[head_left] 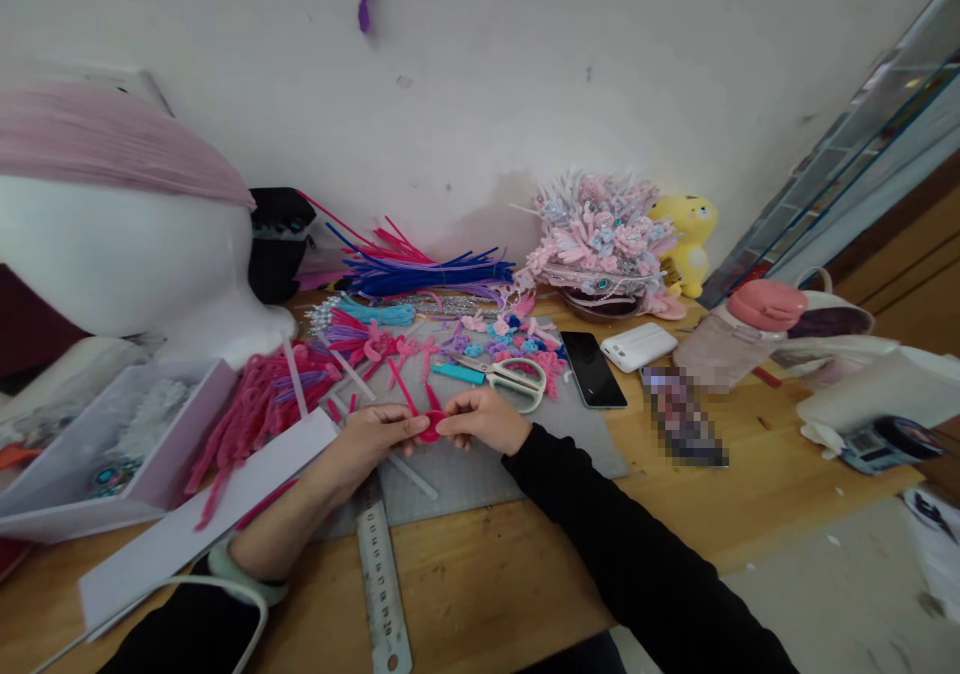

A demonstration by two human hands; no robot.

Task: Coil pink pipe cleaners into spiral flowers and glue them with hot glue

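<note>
Between my two hands is a red pipe cleaner [430, 428], bent into a small rounded shape with two straight ends standing up from it. My left hand [386, 428] pinches its left side between thumb and fingers. From the right, my right hand [480, 420] grips the other side with its fingertips. Both hands are just above a grey cutting mat [480, 484]. Right behind my right hand lie white-handled scissors [529, 379] and a teal box-shaped piece [459, 373]. A steel ruler [381, 574] lies below my left hand.
Bundles of pink pipe cleaners [255, 404] and a white box [150, 484] are at the left, near a white mannequin head [127, 254]. Blue stems [427, 272] lie at the back. A phone [594, 369], a power bank [639, 346] and a pink-lidded bottle [750, 329] stand or lie rightward.
</note>
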